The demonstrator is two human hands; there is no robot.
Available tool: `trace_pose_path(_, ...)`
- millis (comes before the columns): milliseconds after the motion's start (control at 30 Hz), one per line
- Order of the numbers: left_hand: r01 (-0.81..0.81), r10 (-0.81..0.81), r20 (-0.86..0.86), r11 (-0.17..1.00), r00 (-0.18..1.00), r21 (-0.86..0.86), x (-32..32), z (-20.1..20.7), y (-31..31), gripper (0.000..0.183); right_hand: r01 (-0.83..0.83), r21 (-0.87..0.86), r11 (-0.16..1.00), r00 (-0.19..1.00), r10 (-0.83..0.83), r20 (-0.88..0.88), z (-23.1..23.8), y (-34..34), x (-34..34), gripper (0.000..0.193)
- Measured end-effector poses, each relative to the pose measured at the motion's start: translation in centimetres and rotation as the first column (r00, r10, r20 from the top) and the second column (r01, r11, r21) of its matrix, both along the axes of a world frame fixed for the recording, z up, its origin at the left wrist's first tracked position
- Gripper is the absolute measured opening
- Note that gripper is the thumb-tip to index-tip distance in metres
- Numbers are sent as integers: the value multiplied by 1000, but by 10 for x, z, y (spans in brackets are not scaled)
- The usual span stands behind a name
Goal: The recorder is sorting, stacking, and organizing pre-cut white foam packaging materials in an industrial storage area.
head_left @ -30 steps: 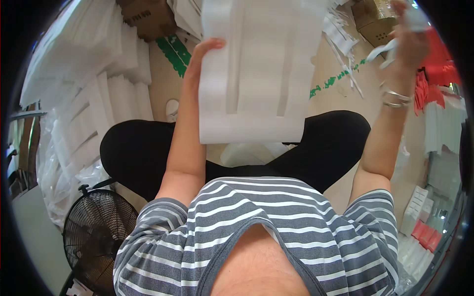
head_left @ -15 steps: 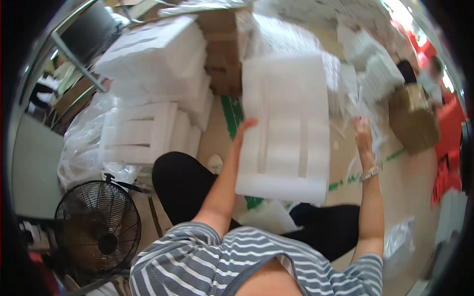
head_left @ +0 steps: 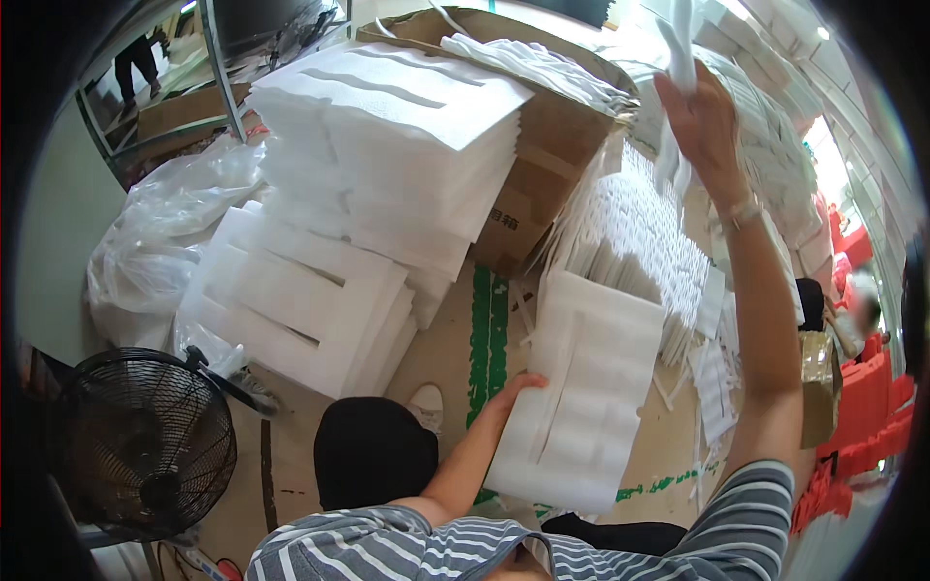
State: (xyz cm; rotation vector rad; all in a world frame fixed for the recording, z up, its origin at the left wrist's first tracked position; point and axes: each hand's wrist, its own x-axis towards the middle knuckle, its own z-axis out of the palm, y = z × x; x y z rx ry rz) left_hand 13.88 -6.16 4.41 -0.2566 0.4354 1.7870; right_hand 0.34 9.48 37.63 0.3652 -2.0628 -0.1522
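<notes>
My left hand (head_left: 515, 390) grips the left edge of a white foam sheet (head_left: 605, 387) with slots cut in it, the thumb on top and the other fingers hidden beneath. The sheet is tilted in front of my lap. Raised high at the upper right, my right hand (head_left: 705, 121) is closed around thin white foam strips (head_left: 682, 63) that stick out above and dangle below it. Just beyond the sheet stands a dense pile of cut white foam pieces (head_left: 630, 218).
Slotted foam sheets form a tall stack (head_left: 387, 116) and a lower stack (head_left: 291, 290) at left. Behind them a cardboard box (head_left: 542, 165) holds foam strips. A black fan (head_left: 145, 455) stands near left, below a clear plastic bag (head_left: 160, 242). Loose scraps (head_left: 715, 387) lie at right.
My right hand has risen far up and away with the strips. The foam sheet in my left hand has come lower and tilted. The view has shifted, showing more of the box.
</notes>
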Motion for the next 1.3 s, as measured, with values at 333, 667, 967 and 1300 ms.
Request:
trace_pose_path(333,-28,6,-174,992,985,-124,-20,-9,1,27,255,-57,965,936,-261,-237,7,18,-227,24)
trace_pose_path(667,-134,97,-241,981,966,-143,-20,-34,-8,32,133,-817,561,879,315,359,-55,45,-166,56)
trace_pose_path(967,-332,290,-469,943,834,-8,-42,-54,19,22,493,-328,806,836,-334,436,-189,166,155,61)
trace_pose_path(1300,40,-22,-491,999,871,26,13,34,22,28,311,-752,-581,908,417,53,-218,85,352,78)
